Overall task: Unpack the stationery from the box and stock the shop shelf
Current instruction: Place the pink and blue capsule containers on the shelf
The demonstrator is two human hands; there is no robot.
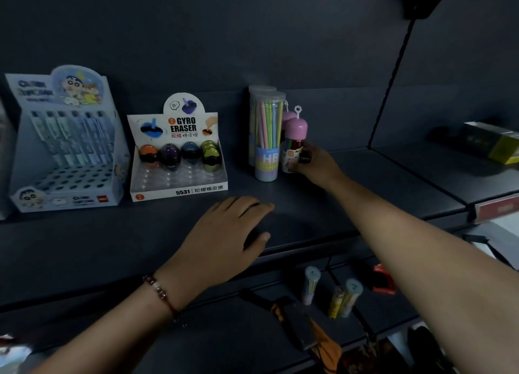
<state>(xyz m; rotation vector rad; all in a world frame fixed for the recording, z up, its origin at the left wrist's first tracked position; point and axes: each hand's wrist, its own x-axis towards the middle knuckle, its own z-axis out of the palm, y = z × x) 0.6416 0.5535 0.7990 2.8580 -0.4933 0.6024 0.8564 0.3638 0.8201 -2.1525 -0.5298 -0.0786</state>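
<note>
Pink-capped, the small bottle of coloured pens stands on the dark shelf, and my right hand grips it low at its label, arm stretched forward from the lower right. A second pink cap shows just behind it. My left hand rests flat near the shelf's front edge, fingers straight and spread, holding nothing; a beaded bracelet sits on that wrist.

Touching the bottle's left side is a clear tube of pastel HB pencils, with another tube right behind it. Farther left stands the Gyro Eraser display box, its back row filled with round erasers, and beyond that a pale blue cartoon pen display with pens in its back rows.

To the right of my right hand the shelf runs bare up to a slanted black bracket; past it, on the next section, lies a yellow-edged box. Between the eraser box and the pencil tube there is open shelf. Below the front edge, on a lower level, lie three more tubes and a red object I cannot identify.
</note>
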